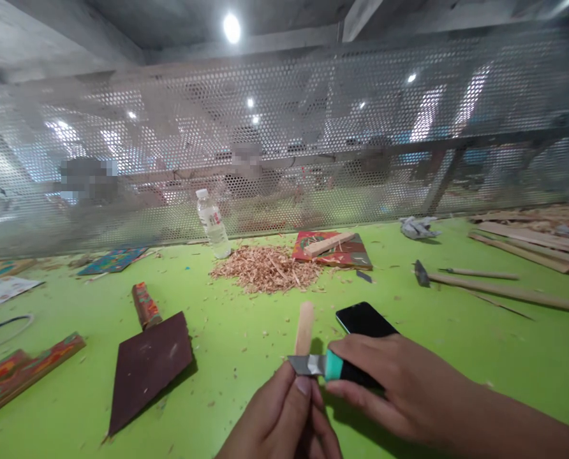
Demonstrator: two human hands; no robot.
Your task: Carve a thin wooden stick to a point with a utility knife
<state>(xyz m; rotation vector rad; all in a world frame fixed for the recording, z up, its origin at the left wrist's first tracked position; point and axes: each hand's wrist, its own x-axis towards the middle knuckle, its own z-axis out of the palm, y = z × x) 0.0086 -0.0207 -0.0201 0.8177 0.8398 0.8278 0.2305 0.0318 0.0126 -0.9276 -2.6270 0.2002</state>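
My left hand (284, 414) is closed around the lower end of a narrow wooden strip (305, 325) with a rounded tip, which points away from me. In my right hand (390, 382) is a carving knife (335, 366) with a black and teal handle. Its short metal blade lies across the strip, just above my left thumb. A black smartphone (365, 317) lies on the green table (246, 331) right behind my right hand. To the left, a dark brown sheet that looks like sandpaper (150, 370) partly covers a painted wood piece (145, 305).
A heap of wood shavings (268, 268) lies ahead, beside a water bottle (212, 223) and a painted board (332, 250) bearing a wood stick. At right are a hammer (495, 287), crumpled paper (417, 227) and wooden slats (528, 245). A perforated metal screen (284, 140) borders the table.
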